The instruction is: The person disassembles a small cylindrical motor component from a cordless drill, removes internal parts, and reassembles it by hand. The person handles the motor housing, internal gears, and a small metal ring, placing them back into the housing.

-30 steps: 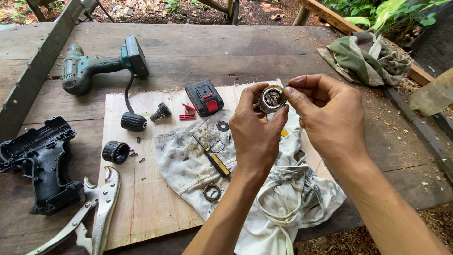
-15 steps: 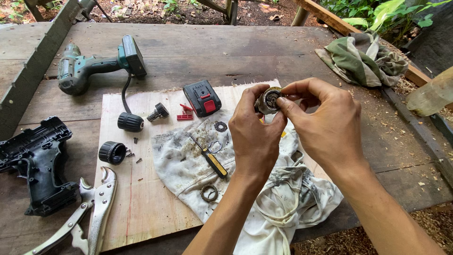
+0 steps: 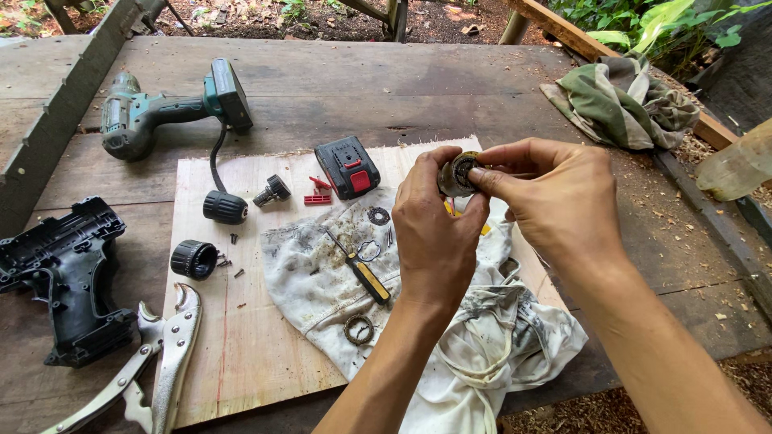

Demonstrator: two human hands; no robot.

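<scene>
**Both hands pinching a small round metal part above a dirty rag**

Fingertips of both hands closed together on a small round metal part [image 3: 460, 172], held up over the far edge of the rag. Left hand [image 3: 434, 233] gripping it from the near side, thumb and forefinger wrapped round its rim. Right hand [image 3: 555, 201] meeting it from the right, thumb and forefinger pressed against its face, other fingers curled loosely behind. Dark centre and pale ring showing between the fingertips; finer detail too small to tell.

Directly below, a stained white rag [image 3: 450, 321] spread over a sheet of plywood [image 3: 241, 354] and trailing off the near edge of the table. Lying on the rag: a small screwdriver [image 3: 362, 269] with a yellow handle, a flat toothed washer [image 3: 379, 215], a thin ring [image 3: 369, 249], and a thicker metal ring [image 3: 359, 329] nearer the edge.

Further out on the plywood, a black battery pack [image 3: 347, 166] with a red button, small red plastic pieces [image 3: 318, 193] just beside it, two black knurled pieces [image 3: 225, 206] [image 3: 194, 259], a smaller dark fitting [image 3: 273, 191], and a few loose screws [image 3: 233, 261].

Locking pliers [image 3: 161, 354] resting across the left edge of the plywood. Left of them, an open black tool casing [image 3: 72, 273] on the wooden table [image 3: 322, 88]. Green drill body [image 3: 161, 112] at the far left, a cable running from it down to the board. Crumpled green cloth [image 3: 623, 100] at the far right corner.
</scene>
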